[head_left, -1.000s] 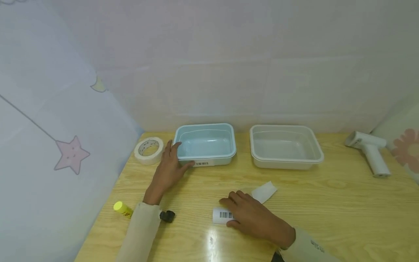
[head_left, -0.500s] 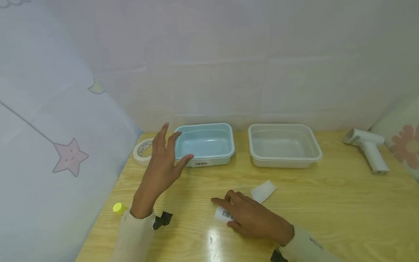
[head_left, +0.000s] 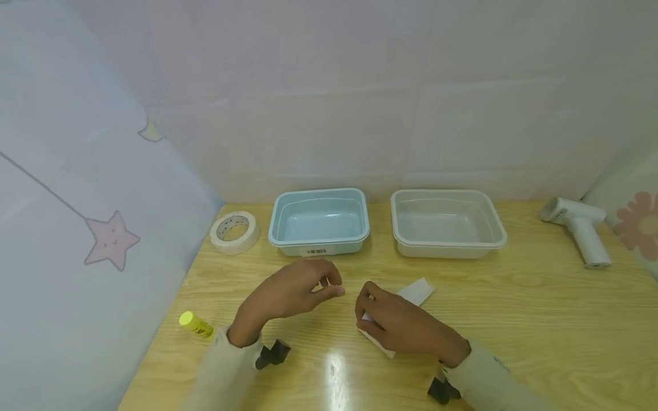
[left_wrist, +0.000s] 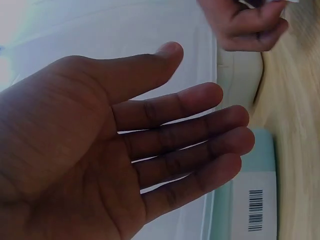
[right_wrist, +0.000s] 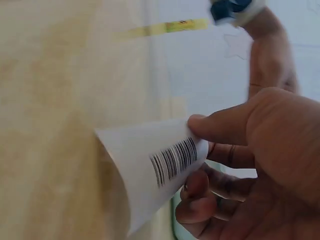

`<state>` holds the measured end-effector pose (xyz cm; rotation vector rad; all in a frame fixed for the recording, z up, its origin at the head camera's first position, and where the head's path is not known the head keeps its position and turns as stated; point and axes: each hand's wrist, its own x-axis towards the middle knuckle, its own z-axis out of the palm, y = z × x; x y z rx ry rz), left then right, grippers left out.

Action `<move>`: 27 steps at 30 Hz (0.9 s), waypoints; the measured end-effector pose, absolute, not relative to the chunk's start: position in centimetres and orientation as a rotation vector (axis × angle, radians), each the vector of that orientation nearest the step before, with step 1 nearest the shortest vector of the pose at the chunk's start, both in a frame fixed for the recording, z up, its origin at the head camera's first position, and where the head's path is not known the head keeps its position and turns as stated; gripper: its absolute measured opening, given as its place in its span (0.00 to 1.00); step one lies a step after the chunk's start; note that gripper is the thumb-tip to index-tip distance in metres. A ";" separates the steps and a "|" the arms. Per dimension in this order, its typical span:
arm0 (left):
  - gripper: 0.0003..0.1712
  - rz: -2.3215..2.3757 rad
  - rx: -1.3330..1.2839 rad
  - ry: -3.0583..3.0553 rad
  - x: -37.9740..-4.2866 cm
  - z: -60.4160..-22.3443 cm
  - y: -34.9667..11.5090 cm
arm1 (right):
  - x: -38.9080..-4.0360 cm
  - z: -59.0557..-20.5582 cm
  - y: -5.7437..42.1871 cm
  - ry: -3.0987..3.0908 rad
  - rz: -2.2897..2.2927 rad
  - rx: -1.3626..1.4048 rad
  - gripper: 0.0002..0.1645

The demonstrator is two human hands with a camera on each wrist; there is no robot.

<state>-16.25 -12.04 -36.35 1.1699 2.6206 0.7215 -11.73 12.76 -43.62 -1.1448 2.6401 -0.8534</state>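
Note:
My right hand point(head_left: 406, 325) pinches a white paper label point(right_wrist: 142, 155) between thumb and fingers, low over the wooden table. The label bends and its printed barcode point(right_wrist: 174, 161) faces the right wrist camera. My left hand point(head_left: 290, 291) hovers to the left of it, in front of the light blue tub point(head_left: 319, 242), with nothing in its slightly bent fingers. A barcode sticker point(head_left: 317, 252) is on the tub's front wall. Just behind the right hand lies another white paper slip point(head_left: 418, 290), its near end hidden by the hand.
A white tub point(head_left: 447, 251) stands at the back, right of the blue one. At the back left lies a roll of white tape point(head_left: 239, 244), with a yellow glue stick point(head_left: 196, 325) by the left sleeve. A white handheld scanner point(head_left: 583, 231) lies far right.
My left hand has let go of the blue tub, lifted away, and moved right and nearer toward the right hand. The right hand has picked up and turned the barcode label.

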 end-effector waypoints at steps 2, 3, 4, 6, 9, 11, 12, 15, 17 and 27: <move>0.10 0.696 1.181 2.585 -16.3 -36.7 -11.5 | -12.1 -42.8 13.4 2.649 -0.962 -1.081 0.03; 0.09 0.708 1.190 2.563 -16.4 -36.9 -11.2 | -12.4 -42.4 13.7 2.659 -1.032 -1.038 0.04; 0.09 0.736 1.199 2.536 -16.4 -37.0 -11.0 | -12.6 -41.9 14.0 2.673 -1.110 -0.998 0.04; 0.08 0.818 1.217 2.474 -16.4 -37.1 -10.6 | -12.9 -41.0 14.6 2.681 -1.296 -0.896 0.05; 0.06 0.975 1.233 2.396 -16.5 -37.2 -10.3 | -13.2 -39.9 15.5 2.635 -1.565 -0.768 0.07; 0.04 1.071 1.223 2.380 -16.4 -37.3 -10.2 | -13.3 -39.3 16.0 2.572 -1.716 -0.689 0.08; 0.03 1.117 1.217 2.376 -16.4 -37.3 -10.2 | -13.3 -39.1 16.2 2.538 -1.779 -0.664 0.08; 0.03 1.256 1.196 2.347 -16.3 -37.2 -10.3 | -13.4 -38.8 16.3 2.471 -1.910 -0.622 0.09; 0.05 1.339 1.178 2.302 -16.2 -37.1 -10.3 | -13.3 -38.7 16.2 2.454 -1.958 -0.606 0.09; 0.08 1.627 1.081 2.044 -16.3 -36.8 -10.2 | -13.1 -38.7 15.9 2.478 -2.034 -0.563 0.11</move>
